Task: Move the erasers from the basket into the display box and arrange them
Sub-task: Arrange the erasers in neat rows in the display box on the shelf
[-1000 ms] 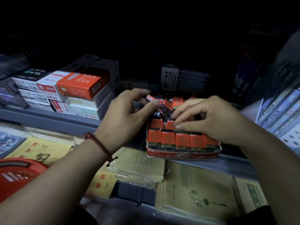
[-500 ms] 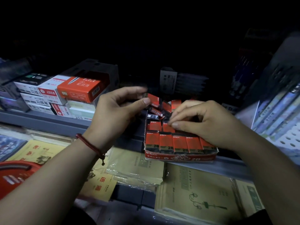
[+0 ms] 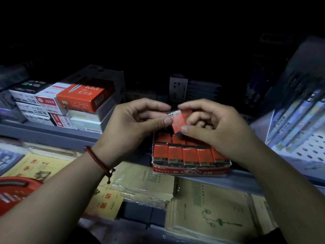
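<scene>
Above display box (image 3: 191,171), left hand (image 3: 133,124), right hand (image 3: 214,127) raised, pinching one eraser (image 3: 178,124)

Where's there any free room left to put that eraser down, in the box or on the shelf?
Crowded: the front row of the display box holds five erasers edge to edge. Its back is hidden behind the left hand and right hand, though a dark gap seems open under the held eraser. Free: the grey shelf strip before the stacked boxes.

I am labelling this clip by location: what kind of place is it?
Probably a stationery shop: stacked pen boxes on a shelf, a display box of 2B erasers, and wrapped exercise books below.
</scene>
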The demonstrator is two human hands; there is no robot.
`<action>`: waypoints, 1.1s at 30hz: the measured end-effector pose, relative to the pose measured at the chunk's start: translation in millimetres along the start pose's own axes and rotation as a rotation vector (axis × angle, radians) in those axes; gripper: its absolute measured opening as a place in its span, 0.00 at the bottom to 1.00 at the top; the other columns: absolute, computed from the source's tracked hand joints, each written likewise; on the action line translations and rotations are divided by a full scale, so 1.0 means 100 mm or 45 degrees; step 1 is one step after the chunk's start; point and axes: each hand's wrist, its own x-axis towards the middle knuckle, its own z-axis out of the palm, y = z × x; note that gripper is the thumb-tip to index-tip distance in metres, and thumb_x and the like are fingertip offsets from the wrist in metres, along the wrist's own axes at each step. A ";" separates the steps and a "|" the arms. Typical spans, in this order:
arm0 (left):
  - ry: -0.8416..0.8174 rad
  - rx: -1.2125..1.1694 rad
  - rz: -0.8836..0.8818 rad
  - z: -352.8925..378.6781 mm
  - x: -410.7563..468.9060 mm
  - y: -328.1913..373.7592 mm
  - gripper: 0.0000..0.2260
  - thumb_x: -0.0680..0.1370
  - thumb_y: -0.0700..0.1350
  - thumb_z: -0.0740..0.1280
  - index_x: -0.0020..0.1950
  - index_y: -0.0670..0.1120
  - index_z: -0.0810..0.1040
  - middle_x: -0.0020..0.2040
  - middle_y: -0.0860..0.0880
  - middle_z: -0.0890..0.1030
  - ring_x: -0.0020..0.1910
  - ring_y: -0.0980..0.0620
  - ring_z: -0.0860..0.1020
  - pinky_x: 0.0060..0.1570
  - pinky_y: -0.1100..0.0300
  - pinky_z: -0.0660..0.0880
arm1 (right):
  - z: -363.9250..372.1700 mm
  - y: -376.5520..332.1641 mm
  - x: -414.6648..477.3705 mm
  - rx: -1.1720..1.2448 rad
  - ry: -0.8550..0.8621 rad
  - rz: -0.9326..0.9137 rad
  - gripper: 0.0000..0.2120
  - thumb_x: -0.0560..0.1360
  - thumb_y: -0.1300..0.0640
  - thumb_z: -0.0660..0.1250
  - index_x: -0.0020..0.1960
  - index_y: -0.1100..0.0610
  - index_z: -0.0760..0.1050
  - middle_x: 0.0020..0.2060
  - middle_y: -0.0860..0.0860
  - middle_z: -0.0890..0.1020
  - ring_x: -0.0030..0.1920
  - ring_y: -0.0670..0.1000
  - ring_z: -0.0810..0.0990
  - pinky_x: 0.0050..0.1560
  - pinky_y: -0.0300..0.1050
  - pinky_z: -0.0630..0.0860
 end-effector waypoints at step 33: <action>-0.346 1.002 0.364 -0.04 -0.12 0.05 0.16 0.77 0.51 0.60 0.48 0.50 0.88 0.49 0.54 0.77 0.46 0.54 0.80 0.44 0.63 0.75 | -0.07 0.06 -0.09 -0.656 0.127 -0.006 0.04 0.73 0.54 0.76 0.39 0.48 0.85 0.37 0.44 0.81 0.39 0.44 0.79 0.38 0.32 0.73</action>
